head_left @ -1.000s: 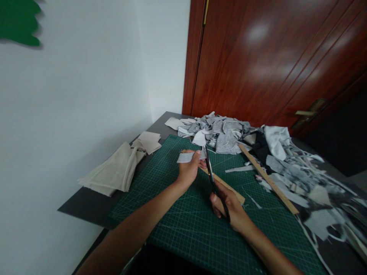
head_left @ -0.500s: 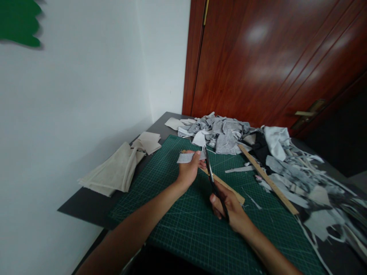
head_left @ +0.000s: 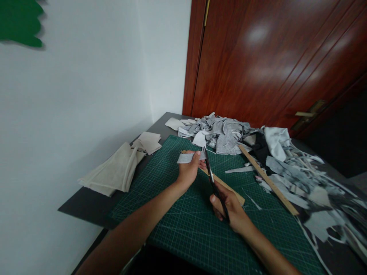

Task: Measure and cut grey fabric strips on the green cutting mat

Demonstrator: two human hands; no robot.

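My left hand (head_left: 189, 170) pinches a small grey strip of fabric (head_left: 186, 157) above the green cutting mat (head_left: 189, 225). In my right hand (head_left: 228, 204) is a pair of black-handled scissors (head_left: 210, 173), pointing away from me. The blades lie at the right end of the strip, close to my left fingertips; whether they are fully closed on the cloth I cannot make out. Beneath my hands a wooden ruler (head_left: 229, 186) rests on the mat, partly hidden. A thin cloth sliver (head_left: 254, 203) lies to the right of my right hand.
Grey and white fabric scraps (head_left: 226, 133) are heaped at the back, with more cloth pieces (head_left: 318, 194) along the right. A second wooden ruler (head_left: 268, 179) lies by them. Folded cream cloth (head_left: 114, 172) sits at the left, near the white wall (head_left: 86, 95). Behind stands a brown door (head_left: 258, 68).
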